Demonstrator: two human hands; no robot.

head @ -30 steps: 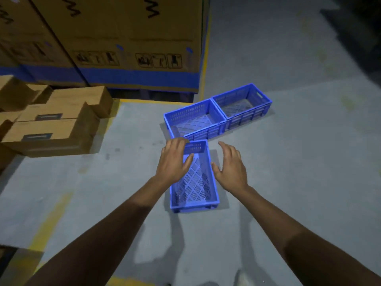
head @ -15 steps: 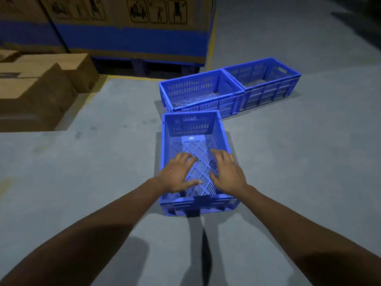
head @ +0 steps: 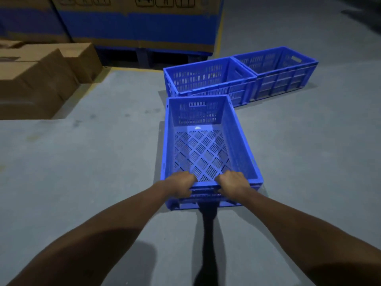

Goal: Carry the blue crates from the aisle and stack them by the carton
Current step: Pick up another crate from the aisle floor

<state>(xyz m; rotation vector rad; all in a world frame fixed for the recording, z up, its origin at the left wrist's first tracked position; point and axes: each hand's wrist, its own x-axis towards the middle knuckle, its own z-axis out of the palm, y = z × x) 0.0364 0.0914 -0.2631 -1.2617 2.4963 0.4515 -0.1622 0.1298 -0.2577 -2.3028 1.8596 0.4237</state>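
Two bare forearms reach in from the bottom corners of the frame toward the centre. The left hand [head: 179, 186] and the right hand [head: 232, 183] are both clenched over the near short rim of a blue crate [head: 239, 153], side by side, fingers curled inside the rim. The crate is empty, with a lattice bottom, and it stretches away from the hands toward mid-frame on the grey concrete floor [head: 92, 153]. Just beyond its far end, in the upper middle, a second blue crate [head: 208, 79] sits against a third blue crate [head: 286, 73] to its right. At the left edge are small brown boxes [head: 41, 79]. Across the top stands a large carton [head: 140, 23] with a blue band.
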